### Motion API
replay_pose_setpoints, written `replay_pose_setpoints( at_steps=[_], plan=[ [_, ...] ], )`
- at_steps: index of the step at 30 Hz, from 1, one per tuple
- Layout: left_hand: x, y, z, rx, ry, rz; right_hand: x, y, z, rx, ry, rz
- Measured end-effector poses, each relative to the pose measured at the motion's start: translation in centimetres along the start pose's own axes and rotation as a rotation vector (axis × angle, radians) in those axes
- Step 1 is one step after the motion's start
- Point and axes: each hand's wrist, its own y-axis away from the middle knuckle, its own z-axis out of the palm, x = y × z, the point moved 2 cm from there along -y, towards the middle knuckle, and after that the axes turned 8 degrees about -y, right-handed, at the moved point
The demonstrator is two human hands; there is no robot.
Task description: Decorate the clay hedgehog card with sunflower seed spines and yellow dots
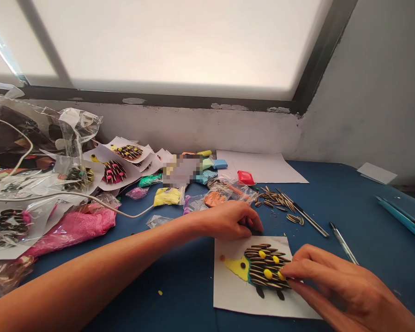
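Note:
A white paper sheet (231,288) lies on the blue table, bearing a hedgehog picture with a yellow clay head (237,267) and a back of striped sunflower seeds (262,263). Several small yellow clay balls (267,274) dot the seeds. My right hand (342,286) reaches in from the right, thumb and forefinger closed at the rightmost yellow clay ball (281,275) on the seeds. At the sheet's top edge rests my left hand (233,220), its fingers curled downward; whatever they may hold is hidden.
Loose sunflower seeds (274,198) lie behind the sheet, near a craft knife (309,217) and a pen (344,242). Clay packets (167,197) and finished hedgehog pictures (113,171) crowd the left. A white cable (72,194) crosses there. A yellow crumb (160,293) lies in front.

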Motion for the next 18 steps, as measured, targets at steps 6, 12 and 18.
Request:
replay_pose_setpoints(
  at_steps=[6, 12, 18],
  plan=[
    [0.02, 0.03, -0.04, -0.004, 0.000, -0.002, -0.03, 0.25, -0.08, 0.021, 0.002, 0.026],
    [0.13, 0.06, -0.09, -0.005, -0.007, -0.010, -0.05, 0.24, -0.22, 0.071, 0.007, 0.015],
    [0.03, 0.05, 0.05, 0.002, -0.014, -0.010, 0.16, 0.28, -0.17, 0.044, 0.027, 0.023]
  ],
)
